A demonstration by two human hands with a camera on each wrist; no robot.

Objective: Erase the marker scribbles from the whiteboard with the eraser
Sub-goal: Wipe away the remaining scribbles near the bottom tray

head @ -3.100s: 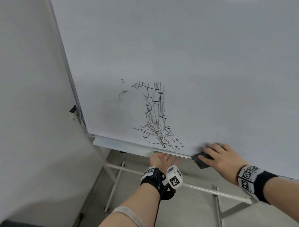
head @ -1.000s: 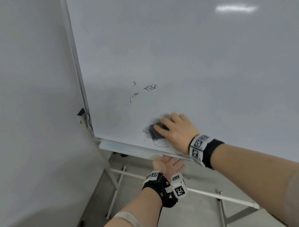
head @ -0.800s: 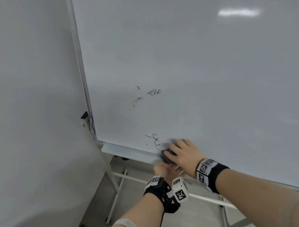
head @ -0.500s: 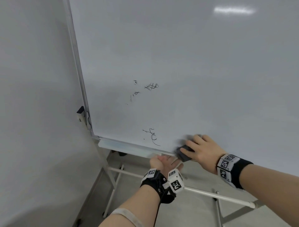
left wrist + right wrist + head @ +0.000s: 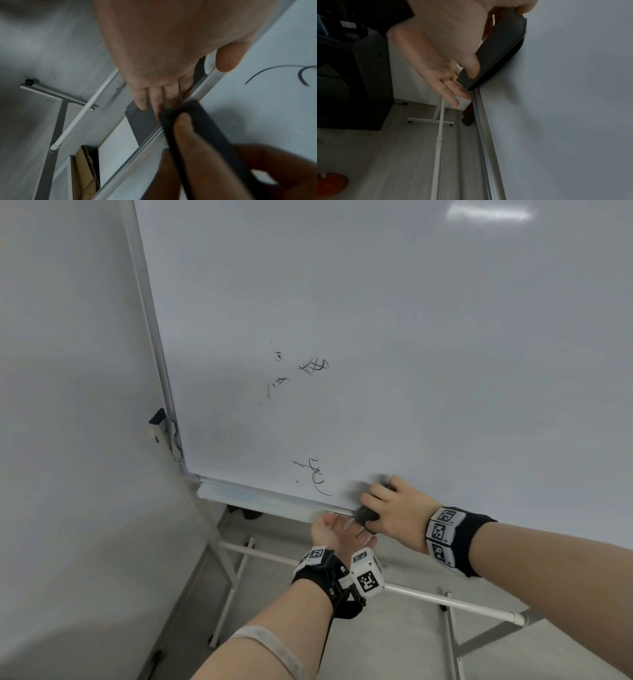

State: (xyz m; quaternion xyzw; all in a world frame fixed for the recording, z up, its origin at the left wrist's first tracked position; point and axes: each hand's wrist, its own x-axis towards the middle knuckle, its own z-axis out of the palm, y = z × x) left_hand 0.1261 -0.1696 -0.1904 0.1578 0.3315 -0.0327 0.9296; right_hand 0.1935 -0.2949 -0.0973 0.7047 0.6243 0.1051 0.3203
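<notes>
The whiteboard (image 5: 411,337) carries small black scribbles (image 5: 313,366) at mid-height, faint strokes (image 5: 276,383) to their left, and a curly mark (image 5: 314,477) near the bottom edge. My right hand (image 5: 387,505) grips the dark eraser (image 5: 365,513) and presses it flat on the board at the bottom rail, right of the curly mark. The right wrist view shows the eraser (image 5: 498,51) pinched between thumb and fingers. My left hand (image 5: 337,530) is held palm up with straight fingers just under the rail, below the eraser (image 5: 205,128), and holds nothing.
A pen tray (image 5: 246,498) runs under the board's bottom left. The stand's white crossbar (image 5: 445,599) and grey legs lie below on the floor. A white wall (image 5: 68,405) stands close on the left. A dark cabinet (image 5: 359,81) is behind me.
The large scribble down the middle of the board has been wiped away. In the last half second my right hand slid the eraser a little left along the bottom edge. The left hand stayed put.
</notes>
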